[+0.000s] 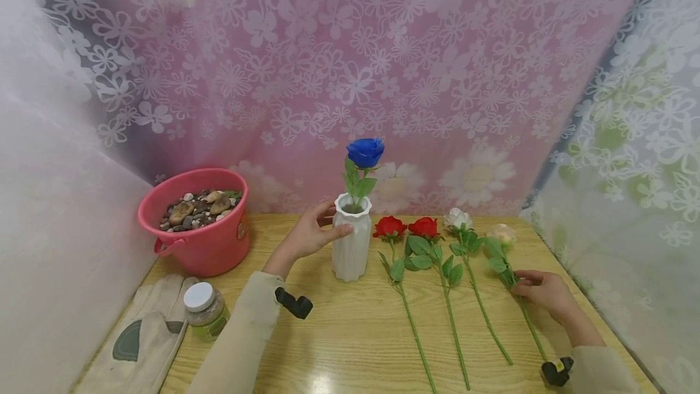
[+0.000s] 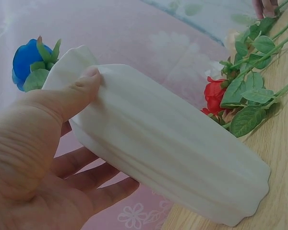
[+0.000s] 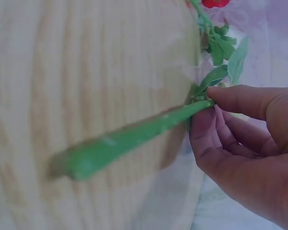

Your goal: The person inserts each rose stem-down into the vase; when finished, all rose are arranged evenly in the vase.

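Observation:
A white fluted vase (image 1: 351, 248) stands upright on the wooden table with a blue rose (image 1: 365, 152) in it. My left hand (image 1: 314, 233) holds the vase near its neck, thumb across the front and fingers behind, as the left wrist view also shows. At the right, my right hand (image 1: 547, 293) pinches the green stem (image 3: 134, 141) of a pale peach rose (image 1: 501, 235) just below its leaves. Between the hands lie two red roses, one nearer the vase (image 1: 391, 227) and one beside it (image 1: 425, 227), then a white rose (image 1: 458, 219).
A pink bucket (image 1: 205, 254) of stones stands at the back left. In front of it are a jar with a white lid (image 1: 199, 297) and pale work gloves (image 1: 150, 327). A flowered curtain (image 1: 306, 78) hangs behind the table (image 1: 350, 345).

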A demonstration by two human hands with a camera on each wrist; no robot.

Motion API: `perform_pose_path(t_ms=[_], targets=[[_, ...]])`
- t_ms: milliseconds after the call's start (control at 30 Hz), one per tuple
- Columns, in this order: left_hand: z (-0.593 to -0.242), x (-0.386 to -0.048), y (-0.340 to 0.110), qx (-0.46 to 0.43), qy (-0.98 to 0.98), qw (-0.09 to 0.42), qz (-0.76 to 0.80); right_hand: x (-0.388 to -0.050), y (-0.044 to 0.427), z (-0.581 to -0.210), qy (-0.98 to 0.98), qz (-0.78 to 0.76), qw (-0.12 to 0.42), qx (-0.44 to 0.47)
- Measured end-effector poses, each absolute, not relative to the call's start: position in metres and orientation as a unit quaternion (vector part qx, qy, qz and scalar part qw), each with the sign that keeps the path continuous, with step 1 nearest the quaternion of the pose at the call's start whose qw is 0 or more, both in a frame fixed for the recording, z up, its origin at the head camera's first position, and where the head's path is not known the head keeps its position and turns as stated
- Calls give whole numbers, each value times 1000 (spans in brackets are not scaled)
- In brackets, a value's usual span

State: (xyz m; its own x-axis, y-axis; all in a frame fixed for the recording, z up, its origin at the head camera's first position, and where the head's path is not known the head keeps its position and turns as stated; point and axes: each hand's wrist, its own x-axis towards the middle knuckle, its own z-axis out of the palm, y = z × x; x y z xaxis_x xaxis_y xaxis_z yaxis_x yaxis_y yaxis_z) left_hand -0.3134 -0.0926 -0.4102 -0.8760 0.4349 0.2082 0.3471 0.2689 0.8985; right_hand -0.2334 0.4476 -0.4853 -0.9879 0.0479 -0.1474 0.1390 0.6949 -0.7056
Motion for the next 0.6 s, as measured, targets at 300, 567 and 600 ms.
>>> perform_pose_path(t_ms=[300,567,600], targets=[[-409,-313,-93,239,798,45,551,-234,446,-466,894,-442,75,26],[-408,-312,-93,232,802,47,549,-236,422,-438,876,-480,40,15],[-408,-311,-92,233,801,48,549,-236,419,-435,874,-485,34,14]])
